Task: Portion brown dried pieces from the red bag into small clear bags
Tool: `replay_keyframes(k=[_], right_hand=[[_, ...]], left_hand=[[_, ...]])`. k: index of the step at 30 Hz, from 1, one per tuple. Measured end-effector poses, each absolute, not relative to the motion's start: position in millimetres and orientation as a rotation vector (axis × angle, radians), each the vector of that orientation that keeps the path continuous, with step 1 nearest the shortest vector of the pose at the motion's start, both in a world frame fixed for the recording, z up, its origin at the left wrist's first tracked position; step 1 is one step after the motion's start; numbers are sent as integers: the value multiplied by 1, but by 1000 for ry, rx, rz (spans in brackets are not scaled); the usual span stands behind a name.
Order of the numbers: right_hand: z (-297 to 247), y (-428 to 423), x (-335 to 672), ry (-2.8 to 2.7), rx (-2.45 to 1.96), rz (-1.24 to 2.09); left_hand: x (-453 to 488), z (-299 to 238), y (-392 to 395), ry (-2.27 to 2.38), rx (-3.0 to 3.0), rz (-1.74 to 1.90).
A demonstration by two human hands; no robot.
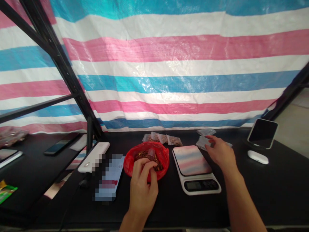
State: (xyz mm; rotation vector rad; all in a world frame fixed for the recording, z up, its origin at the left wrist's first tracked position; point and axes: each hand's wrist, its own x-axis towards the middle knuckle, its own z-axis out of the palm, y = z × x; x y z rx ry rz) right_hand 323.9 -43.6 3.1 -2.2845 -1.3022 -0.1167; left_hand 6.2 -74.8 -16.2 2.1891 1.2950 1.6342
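My left hand rests at the near rim of a red plastic bag filled with brown dried bits, its fingers curled over the edge; a small clear scoop stands in the contents just past the fingertips. My right hand reaches past the kitchen scale and pinches the edge of a small clear empty pouch from a little pile. Three filled clear pouches lie behind the red bag.
A white power bank and a blurred card lie left of the bag. A phone on a stand and a white earbud case sit at right. Another phone lies far left. Black frame posts rise at left.
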Motion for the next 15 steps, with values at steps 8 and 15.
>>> replay_keyframes(k=[8,15], right_hand=[[-2,-32,331,-1271,-2402,-29],[-3,-31,332,-1361,-2325,46]], left_hand=[[20,-9,-82,1202,2302,1626],[19,-10,-82,1189,2323,1617]])
